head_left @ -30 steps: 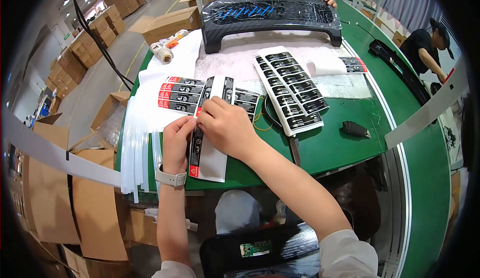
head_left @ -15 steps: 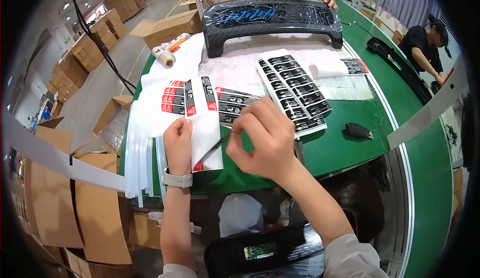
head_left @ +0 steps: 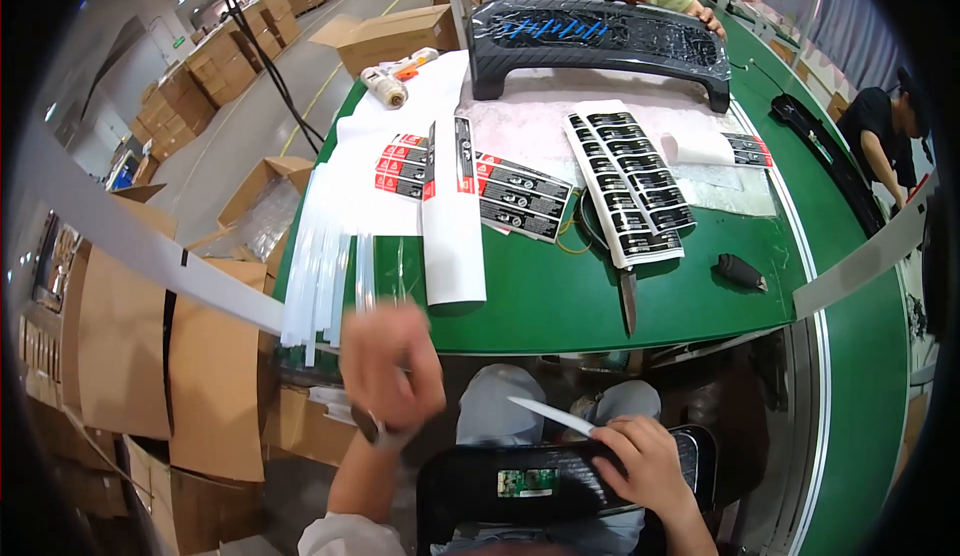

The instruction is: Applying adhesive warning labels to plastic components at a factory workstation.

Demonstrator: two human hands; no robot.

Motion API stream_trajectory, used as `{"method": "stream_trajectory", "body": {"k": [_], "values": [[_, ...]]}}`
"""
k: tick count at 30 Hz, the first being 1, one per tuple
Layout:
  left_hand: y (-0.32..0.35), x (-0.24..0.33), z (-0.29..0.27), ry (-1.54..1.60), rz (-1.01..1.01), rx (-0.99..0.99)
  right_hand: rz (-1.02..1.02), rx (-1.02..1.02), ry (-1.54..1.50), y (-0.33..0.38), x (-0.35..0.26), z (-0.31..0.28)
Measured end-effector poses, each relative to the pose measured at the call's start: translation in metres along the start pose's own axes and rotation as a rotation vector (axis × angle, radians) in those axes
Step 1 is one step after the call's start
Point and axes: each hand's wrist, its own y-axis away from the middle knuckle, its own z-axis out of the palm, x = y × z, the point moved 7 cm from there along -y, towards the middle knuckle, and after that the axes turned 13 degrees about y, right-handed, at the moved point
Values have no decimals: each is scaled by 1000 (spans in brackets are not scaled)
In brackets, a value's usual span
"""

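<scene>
A narrow white strip (head_left: 550, 415) is pinched by one end in my right hand (head_left: 645, 461), its free end pointing left over my knees. That hand is low over a dark panel (head_left: 460, 486) on my lap, beside a small green circuit board (head_left: 527, 483). My left hand (head_left: 392, 366), blurred by motion with fingers curled, hangs in front of the table's near edge; whether it holds anything is hidden by the smear. Beyond it on the table is a white label sheet (head_left: 455, 246) with black-and-red labels left at its far end.
Across the green table (head_left: 560, 301) stands a film-wrapped black housing (head_left: 600, 51), touched by another person's hands. Black label sheets (head_left: 630, 181) lie over a knife (head_left: 628, 301). A dark tool (head_left: 740, 272) lies right, clear strips (head_left: 318, 256) left. Cardboard boxes (head_left: 130, 336) crowd the left.
My right hand has drawn the strip off the label sheet and brought it down to the panel on my lap. My left hand has let go of the sheet and moved back toward me.
</scene>
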Motion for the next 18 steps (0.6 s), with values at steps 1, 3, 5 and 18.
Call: {"method": "stream_trajectory", "body": {"k": [1,3,5,18], "values": [[20,14,-10,97,36,-157,-33,-46,60,6,2,7],[79,21,-1,280,-59,-436,-8,-113,130,17,16,26],[131,25,18,290,-213,-627,-5,-132,230,26,28,41],[152,56,-21,-71,-233,-840,-28,142,128,73,5,-7]]}}
